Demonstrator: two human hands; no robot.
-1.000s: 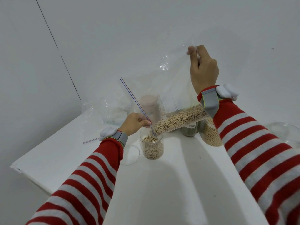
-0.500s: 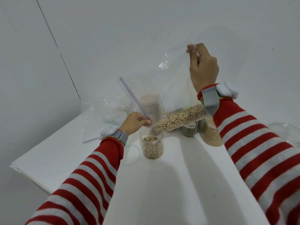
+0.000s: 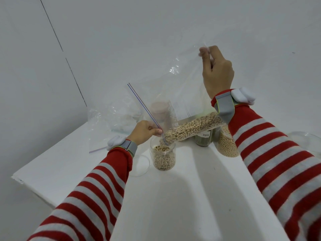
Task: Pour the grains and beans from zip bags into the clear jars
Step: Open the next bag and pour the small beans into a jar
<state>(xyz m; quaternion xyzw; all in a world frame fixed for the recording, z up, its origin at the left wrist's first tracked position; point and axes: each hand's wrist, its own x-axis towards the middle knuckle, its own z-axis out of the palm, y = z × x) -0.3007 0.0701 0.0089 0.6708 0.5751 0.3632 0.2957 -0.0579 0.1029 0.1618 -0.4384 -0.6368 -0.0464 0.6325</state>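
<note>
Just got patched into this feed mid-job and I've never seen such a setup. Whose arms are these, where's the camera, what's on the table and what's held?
No machine here: these are a person's arms in red-and-grey striped sleeves, filmed by one wide-angle camera on their head, looking down. The left hand pinches the zip mouth of a clear plastic zip bag of pale beans over an open clear round jar, partly filled with such beans. The right hand pinches the bag's far corner, raised high. The white table also bears a second bean-filled jar, a darker labelled jar and crumpled clear bags.
</note>
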